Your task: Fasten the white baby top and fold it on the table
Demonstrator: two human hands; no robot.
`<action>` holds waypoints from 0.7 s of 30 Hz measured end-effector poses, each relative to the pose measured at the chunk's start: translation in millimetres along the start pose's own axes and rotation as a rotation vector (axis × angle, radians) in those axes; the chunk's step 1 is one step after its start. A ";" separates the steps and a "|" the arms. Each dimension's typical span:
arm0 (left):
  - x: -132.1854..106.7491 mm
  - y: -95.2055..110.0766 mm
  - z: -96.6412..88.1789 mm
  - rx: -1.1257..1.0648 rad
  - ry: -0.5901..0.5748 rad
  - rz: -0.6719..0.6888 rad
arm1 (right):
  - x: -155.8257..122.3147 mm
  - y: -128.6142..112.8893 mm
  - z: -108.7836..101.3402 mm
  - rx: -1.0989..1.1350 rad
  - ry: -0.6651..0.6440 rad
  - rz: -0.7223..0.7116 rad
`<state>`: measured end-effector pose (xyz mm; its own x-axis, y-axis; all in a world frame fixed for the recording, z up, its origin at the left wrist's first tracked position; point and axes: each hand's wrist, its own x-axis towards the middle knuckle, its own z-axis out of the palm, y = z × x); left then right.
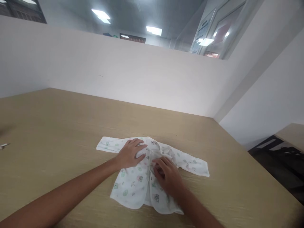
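A white baby shirt (133, 185) with green and grey animal prints lies front up on the table, its sleeves stretched out to both sides. The front opening runs down the middle, its two edges slightly apart toward the hem. My left hand (131, 153) rests flat on the upper left of the shirt, fingers spread. Over the right front panel, my right hand (168, 174) has its fingers curled, thumb and fingertips closed at the cloth by the opening. The fabric bunches up just above those fingers. A small printed label shows inside the neckline.
The wooden table (71, 117) reaches back to a white wall (118, 69) with a glass window (133, 15) above. A small white object (4, 146) lies at the far left edge. On the right, a dark item (280, 161) sits beyond the table's edge.
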<state>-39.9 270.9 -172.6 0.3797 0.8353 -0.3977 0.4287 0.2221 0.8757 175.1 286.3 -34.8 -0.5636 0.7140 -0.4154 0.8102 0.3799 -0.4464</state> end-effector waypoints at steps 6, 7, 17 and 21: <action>1.1 0.4 0.2 -0.005 0.000 0.008 | -1.0 0.5 -0.8 0.039 -0.029 -0.022; 1.3 0.0 0.0 -0.007 -0.002 0.009 | -0.5 0.4 -1.4 0.068 -0.035 -0.001; -3.0 8.6 -6.7 0.027 0.083 0.078 | 1.9 -8.3 -18.9 0.188 -0.004 0.085; -12.7 32.3 -17.0 -0.115 -0.011 0.131 | -0.5 -19.4 -27.4 0.124 -0.167 -0.039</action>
<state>-44.8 276.0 -134.6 0.4349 0.8556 -0.2808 0.2787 0.1686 0.9455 164.1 294.7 -4.2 -0.6213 0.5886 -0.5173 0.7672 0.3225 -0.5545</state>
